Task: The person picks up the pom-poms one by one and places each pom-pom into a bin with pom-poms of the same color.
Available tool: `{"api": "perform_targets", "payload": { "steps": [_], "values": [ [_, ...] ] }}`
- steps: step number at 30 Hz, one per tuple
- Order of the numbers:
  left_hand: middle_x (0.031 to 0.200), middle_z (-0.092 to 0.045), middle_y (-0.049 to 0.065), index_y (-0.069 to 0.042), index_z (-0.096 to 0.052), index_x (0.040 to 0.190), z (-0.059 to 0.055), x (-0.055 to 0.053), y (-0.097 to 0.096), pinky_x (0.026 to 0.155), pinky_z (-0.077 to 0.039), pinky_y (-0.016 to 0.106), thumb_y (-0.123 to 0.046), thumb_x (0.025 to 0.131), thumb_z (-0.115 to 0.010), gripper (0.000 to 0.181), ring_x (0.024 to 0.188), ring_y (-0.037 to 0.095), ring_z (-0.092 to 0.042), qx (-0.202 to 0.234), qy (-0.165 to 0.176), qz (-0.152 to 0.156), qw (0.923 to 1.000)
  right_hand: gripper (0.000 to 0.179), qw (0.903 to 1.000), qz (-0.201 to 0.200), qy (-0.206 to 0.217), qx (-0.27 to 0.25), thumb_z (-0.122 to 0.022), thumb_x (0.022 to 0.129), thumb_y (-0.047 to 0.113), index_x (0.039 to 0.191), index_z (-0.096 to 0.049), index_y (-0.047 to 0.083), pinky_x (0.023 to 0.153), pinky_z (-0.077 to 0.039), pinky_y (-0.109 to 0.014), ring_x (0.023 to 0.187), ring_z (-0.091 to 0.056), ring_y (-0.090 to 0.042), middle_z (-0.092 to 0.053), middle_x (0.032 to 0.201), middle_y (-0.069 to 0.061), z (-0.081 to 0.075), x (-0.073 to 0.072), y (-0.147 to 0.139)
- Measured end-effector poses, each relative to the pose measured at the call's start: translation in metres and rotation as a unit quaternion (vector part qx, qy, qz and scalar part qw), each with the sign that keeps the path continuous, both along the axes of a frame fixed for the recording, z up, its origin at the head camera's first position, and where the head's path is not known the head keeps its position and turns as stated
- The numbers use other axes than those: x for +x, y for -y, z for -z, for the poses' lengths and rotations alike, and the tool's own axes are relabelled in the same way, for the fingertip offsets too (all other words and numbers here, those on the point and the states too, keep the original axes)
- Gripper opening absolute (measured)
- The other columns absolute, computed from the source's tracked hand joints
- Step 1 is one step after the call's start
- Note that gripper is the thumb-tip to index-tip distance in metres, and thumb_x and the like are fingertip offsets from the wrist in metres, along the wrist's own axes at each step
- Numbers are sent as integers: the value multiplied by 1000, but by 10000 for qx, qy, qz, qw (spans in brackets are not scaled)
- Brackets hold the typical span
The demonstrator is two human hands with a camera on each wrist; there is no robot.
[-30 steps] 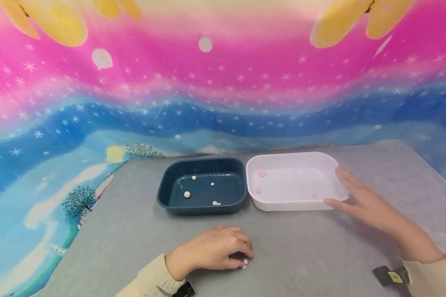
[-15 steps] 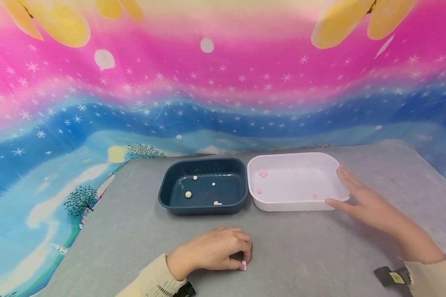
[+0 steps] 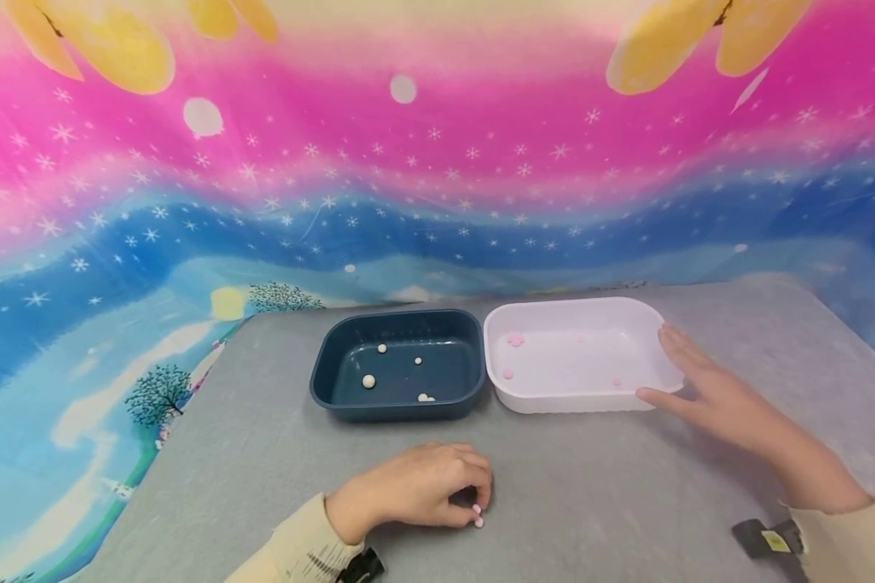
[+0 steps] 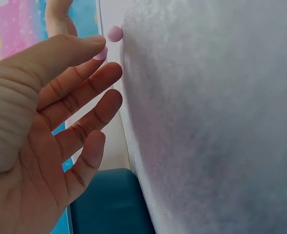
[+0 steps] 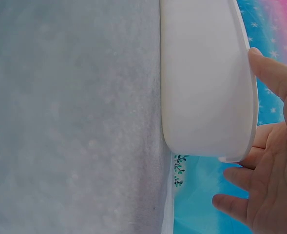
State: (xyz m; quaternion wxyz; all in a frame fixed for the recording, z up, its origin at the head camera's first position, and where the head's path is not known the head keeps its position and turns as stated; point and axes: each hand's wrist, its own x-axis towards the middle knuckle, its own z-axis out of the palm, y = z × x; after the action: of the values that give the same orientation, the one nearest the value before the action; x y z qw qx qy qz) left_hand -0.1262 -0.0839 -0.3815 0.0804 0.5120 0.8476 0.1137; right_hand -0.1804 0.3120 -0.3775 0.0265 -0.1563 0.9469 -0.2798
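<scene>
My left hand (image 3: pixel 474 507) lies on the grey table (image 3: pixel 598 486) in front of the dark blue tray (image 3: pixel 401 314). Its thumb and forefinger pinch a small pink bead (image 4: pixel 101 53). A second pink bead (image 3: pixel 479 522) lies loose on the table just past the fingertips, also seen as the bead (image 4: pixel 115 33) in the left wrist view. My right hand (image 3: pixel 681 364) rests open against the right side of the white tray (image 3: pixel 569 302), thumb at the front corner, fingers along the rim (image 5: pixel 248 97). The white tray holds several pink beads (image 3: pixel 514 340).
Several white beads (image 3: pixel 368 380) lie in the blue tray, which stands touching the white one. A colourful cloth backdrop (image 3: pixel 437 178) hangs behind the table's far edge. A small black device (image 3: pixel 761 538) sits by my right sleeve.
My left fingertips have lifted slightly, and the loose pink bead now lies a little apart from them. The right hand and both trays have stayed put.
</scene>
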Motion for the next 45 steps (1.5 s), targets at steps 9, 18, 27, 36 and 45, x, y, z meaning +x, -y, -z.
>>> {"api": "perform_targets", "payload": {
  "steps": [9, 18, 27, 36, 45],
  "values": [
    [92, -61, -19, -25, -69, 86, -4, -4, 1, 76, -42, 10, -26, 87, -73, 4, 88, -4, -54, 75, -149, -61, 9998, 98, 9999, -6, -112, 21, -64, 95, 45, 160, -2, 6, 115, -8, -71, 151, 0, -48, 7, 166, -16, 0, -2, -1],
    [91, -62, -18, -23, -70, 87, -8, -8, -1, 74, -40, 10, -26, 88, -71, 3, 87, -2, -53, 114, -203, -57, 9997, 98, 10000, 11, -89, -3, -63, 95, 46, 160, -1, 8, 115, -8, -72, 151, 0, -48, 7, 167, -15, -1, -2, -2],
    [92, -65, -14, -23, -69, 87, -10, -12, -3, 77, -45, 16, -25, 89, -71, 3, 88, 0, -54, 205, -346, -33, 9992, 97, 10000, -19, -60, 22, -64, 96, 44, 160, -2, 5, 115, -7, -71, 151, -1, -50, 7, 166, -18, -2, 0, 0],
    [92, -62, -16, -24, -69, 87, -8, -16, -6, 77, -43, 13, -26, 88, -71, 3, 88, -1, -53, 244, -341, 54, 9991, 97, 9999, -32, -105, -7, -63, 96, 43, 160, -2, 4, 116, -6, -70, 150, -1, -50, 7, 166, -18, -1, 1, 1],
    [90, -64, -15, -24, -69, 86, -11, -18, -7, 71, -37, 9, -26, 88, -70, 3, 83, -1, -49, 264, -423, 15, 9988, 98, 10000, -5, -20, 43, -63, 95, 46, 160, -2, 5, 114, -9, -73, 150, -1, -50, 8, 166, -17, -1, 1, 2]
  ]
}}
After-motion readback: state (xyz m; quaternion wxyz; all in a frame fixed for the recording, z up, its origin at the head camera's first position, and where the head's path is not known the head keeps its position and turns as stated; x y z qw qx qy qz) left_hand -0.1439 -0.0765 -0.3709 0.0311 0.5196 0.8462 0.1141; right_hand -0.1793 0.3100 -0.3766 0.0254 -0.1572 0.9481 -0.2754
